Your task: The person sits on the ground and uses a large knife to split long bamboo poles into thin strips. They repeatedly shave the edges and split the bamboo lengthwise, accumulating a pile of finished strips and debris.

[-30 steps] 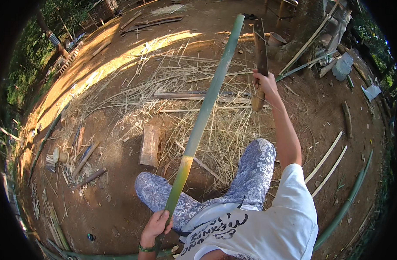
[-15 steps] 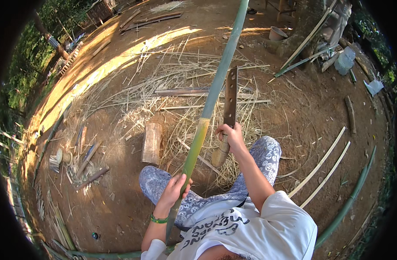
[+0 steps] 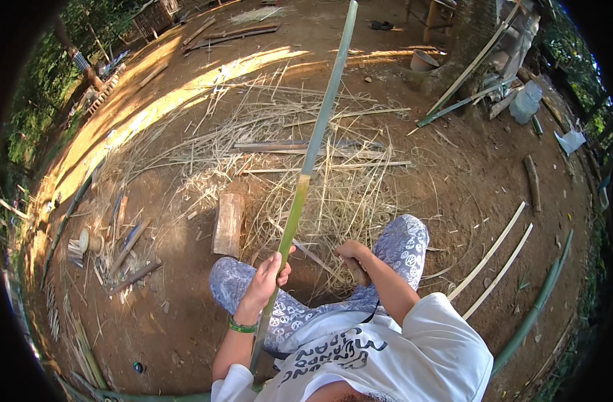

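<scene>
A long length of green bamboo (image 3: 317,134) slants from beside my lap up to the far edge of the view, grey-green above its joint and brighter green below. My left hand (image 3: 269,279) is wrapped round its lower part, over my left knee. My right hand (image 3: 351,250) is closed on a machete (image 3: 357,272) between my knees. The wooden handle shows below the fist; the blade cannot be made out here. The two hands are apart, and the machete does not visibly touch the bamboo.
Bamboo shavings (image 3: 253,127) cover the ground ahead. A short wood block (image 3: 227,224) stands near my left knee. Two pale strips (image 3: 489,254) and a green bamboo pole (image 3: 537,308) lie at right. Sticks and a spool-like roll (image 3: 90,241) lie at left. A pot (image 3: 424,61) stands by the tree.
The machete's blade, upright beside the bamboo before, has swung out of sight as my right hand came lower and nearer. The bamboo has tipped slightly left and looks narrower, still in my left hand.
</scene>
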`<state>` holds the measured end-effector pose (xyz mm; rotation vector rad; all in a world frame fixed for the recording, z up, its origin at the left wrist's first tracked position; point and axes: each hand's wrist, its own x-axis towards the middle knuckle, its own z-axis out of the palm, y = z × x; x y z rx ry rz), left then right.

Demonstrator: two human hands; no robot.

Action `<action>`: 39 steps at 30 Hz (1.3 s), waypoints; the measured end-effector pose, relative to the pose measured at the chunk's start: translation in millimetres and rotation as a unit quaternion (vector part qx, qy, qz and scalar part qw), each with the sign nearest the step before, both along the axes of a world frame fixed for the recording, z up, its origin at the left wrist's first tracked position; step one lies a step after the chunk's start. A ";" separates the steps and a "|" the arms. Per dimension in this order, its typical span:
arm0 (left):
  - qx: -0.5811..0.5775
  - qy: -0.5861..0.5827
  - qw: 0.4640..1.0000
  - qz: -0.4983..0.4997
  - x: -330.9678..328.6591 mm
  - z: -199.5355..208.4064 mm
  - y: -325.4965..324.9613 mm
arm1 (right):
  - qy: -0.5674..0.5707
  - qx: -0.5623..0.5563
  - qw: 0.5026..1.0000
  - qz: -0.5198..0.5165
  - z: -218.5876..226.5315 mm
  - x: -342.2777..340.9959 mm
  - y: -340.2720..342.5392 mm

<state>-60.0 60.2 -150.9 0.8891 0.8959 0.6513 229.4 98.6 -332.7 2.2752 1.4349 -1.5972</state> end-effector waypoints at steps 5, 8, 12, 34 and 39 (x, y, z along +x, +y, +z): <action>0.064 0.033 0.997 0.016 -10.2 -6.1 8.8 | 0.187 -0.013 0.969 -0.163 50.6 3.0 -21.5; 0.057 -0.005 0.998 0.028 -9.8 8.8 20.7 | 0.311 0.019 0.912 -0.267 103.7 0.7 -43.2; 0.015 -0.027 0.999 0.011 -14.6 4.6 30.9 | 0.287 0.057 0.907 -0.304 134.1 8.9 -49.9; 0.099 0.183 0.977 0.043 53.7 30.1 25.2 | -0.043 0.613 0.780 0.115 204.9 -15.0 -24.0; 0.137 0.238 0.961 -0.021 43.0 49.1 18.2 | -0.083 0.625 0.762 0.146 223.7 -2.0 -12.2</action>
